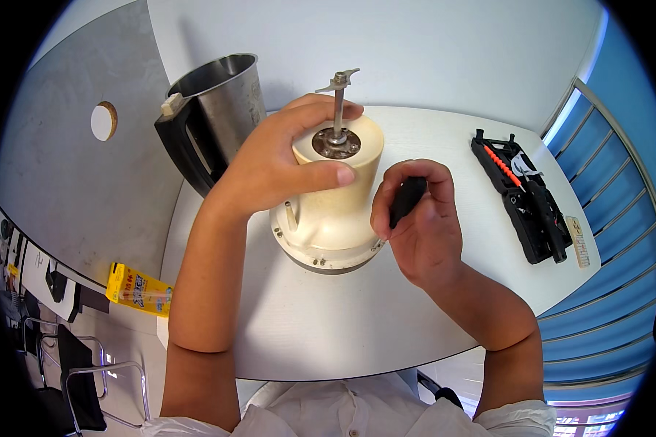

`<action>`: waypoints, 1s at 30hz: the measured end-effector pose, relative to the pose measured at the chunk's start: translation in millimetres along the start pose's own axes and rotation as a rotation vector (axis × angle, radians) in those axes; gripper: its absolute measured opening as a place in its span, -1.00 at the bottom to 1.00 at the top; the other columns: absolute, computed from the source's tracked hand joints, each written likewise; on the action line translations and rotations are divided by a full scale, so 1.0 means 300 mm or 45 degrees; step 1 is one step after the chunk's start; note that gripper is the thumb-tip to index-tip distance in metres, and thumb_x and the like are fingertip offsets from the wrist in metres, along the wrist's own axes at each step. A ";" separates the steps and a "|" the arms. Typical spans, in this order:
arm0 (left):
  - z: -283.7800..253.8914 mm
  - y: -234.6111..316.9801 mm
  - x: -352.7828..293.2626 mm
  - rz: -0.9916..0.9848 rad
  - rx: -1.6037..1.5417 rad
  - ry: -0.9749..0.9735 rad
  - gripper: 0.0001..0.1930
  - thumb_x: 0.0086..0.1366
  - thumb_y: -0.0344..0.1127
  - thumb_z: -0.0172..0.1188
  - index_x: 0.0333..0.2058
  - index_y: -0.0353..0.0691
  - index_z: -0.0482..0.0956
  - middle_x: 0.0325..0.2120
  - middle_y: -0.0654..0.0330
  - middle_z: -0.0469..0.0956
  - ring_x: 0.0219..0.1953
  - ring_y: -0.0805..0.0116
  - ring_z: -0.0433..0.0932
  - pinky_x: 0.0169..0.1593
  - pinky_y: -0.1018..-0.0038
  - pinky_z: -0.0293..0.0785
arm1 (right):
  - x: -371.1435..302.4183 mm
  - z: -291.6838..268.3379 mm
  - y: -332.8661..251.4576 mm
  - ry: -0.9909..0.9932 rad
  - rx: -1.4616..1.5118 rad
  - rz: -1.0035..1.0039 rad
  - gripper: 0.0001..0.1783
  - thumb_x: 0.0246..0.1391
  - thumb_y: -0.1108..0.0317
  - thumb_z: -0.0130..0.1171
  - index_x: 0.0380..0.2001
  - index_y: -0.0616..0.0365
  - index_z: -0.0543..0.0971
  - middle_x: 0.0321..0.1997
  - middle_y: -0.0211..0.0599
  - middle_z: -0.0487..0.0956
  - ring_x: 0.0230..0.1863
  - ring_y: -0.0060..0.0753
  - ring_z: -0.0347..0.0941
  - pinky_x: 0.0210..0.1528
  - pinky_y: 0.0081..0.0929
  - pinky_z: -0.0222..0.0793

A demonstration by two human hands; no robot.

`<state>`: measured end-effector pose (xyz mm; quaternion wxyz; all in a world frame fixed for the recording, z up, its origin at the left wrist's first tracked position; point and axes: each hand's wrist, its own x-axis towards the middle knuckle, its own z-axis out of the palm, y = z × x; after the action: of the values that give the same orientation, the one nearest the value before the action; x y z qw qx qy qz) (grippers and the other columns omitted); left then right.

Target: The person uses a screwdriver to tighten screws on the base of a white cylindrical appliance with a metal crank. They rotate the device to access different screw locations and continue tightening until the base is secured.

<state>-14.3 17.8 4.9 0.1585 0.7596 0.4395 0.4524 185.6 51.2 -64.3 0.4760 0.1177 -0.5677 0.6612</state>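
A cream soy milk maker head [335, 218] stands upside down on the white table, its blade [337, 84] pointing up on a metal shaft. My left hand [266, 156] is wrapped around its upper part, thumb across the front and fingers behind. Small screws show along the lower rim. At the right of that rim, my right hand [434, 233] grips the black handle of a screwdriver [408, 202]. The thin tip seems to point down toward a rim screw; whether it touches I cannot tell.
A steel jug [233, 102] with a black handle stands behind my left arm. On the right lie an open black tool case [514, 211] and a small pale strip [577, 242]. A yellow box [142, 291] sits at the left edge. A metal railing [627, 146] runs beyond the table.
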 end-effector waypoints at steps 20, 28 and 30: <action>-0.062 -0.001 -0.028 -0.029 -0.018 -0.074 -0.18 -0.10 0.08 0.27 0.06 -0.40 0.36 0.04 0.05 0.37 0.12 0.19 0.30 0.19 0.32 0.15 | 0.037 -0.022 -0.078 0.256 -0.097 -0.053 -0.61 0.27 0.27 -0.21 0.12 0.15 0.25 -0.19 -0.27 0.40 -0.33 -0.46 0.33 -0.27 -0.49 0.26; -0.059 -0.059 -0.020 -0.029 -0.259 -0.110 -0.13 -0.16 0.07 0.36 0.08 -0.36 0.32 0.00 0.11 0.38 0.03 0.30 0.38 0.11 0.41 0.27 | 0.035 -0.042 -0.052 0.338 -0.051 0.034 -0.67 0.19 0.39 -0.15 0.02 0.14 0.33 -0.24 -0.38 0.39 -0.39 -0.51 0.32 -0.35 -0.55 0.21; -0.049 -0.048 -0.021 -0.042 -0.227 -0.103 -0.13 -0.17 0.06 0.38 0.07 -0.36 0.33 0.01 0.11 0.37 0.03 0.30 0.37 0.11 0.41 0.27 | 0.037 -0.030 -0.052 0.314 -0.035 0.013 -0.67 0.19 0.40 -0.15 0.02 0.15 0.33 -0.23 -0.37 0.38 -0.37 -0.51 0.33 -0.34 -0.54 0.22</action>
<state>-35.2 18.5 0.3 0.2507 0.7527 0.4033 0.4560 195.1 63.0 -49.6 0.5405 0.0263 -0.5145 0.6652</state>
